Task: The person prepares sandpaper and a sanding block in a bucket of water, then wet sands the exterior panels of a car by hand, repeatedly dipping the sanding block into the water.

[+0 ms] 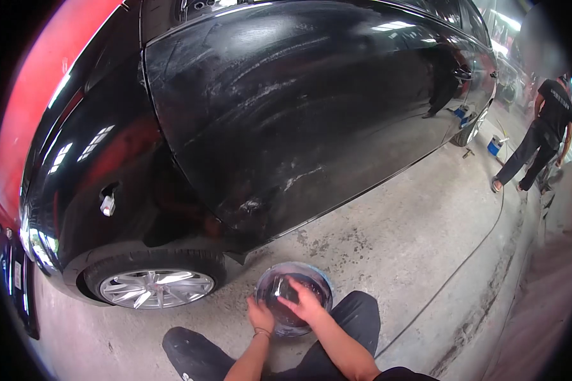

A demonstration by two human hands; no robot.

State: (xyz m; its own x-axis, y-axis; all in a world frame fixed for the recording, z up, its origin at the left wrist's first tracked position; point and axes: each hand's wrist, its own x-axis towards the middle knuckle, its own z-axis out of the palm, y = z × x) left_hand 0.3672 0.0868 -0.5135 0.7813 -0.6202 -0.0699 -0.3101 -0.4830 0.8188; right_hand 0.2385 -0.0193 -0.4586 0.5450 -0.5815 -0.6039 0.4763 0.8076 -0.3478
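Observation:
Both hands are over a round bucket (326,277) with dark contents, which stands on the floor between my knees. My left hand (260,315) is at the bucket's near left side, its fingers partly hidden. To its right, my right hand (304,302) reaches over the bucket with thumb and fingers apart. A dark, shiny patch shows beside its fingertips; I cannot make out whether it is an object or the contents. In front stands a black car, its door panel (248,140) dull with whitish smears and scuffs.
The car's front wheel (157,289) is left of the bucket. A thin cable (451,274) runs along the concrete floor (400,241) at the right. Farther back are a blue container (495,145) and a person in dark clothes (550,127). A red surface (38,70) is at the upper left.

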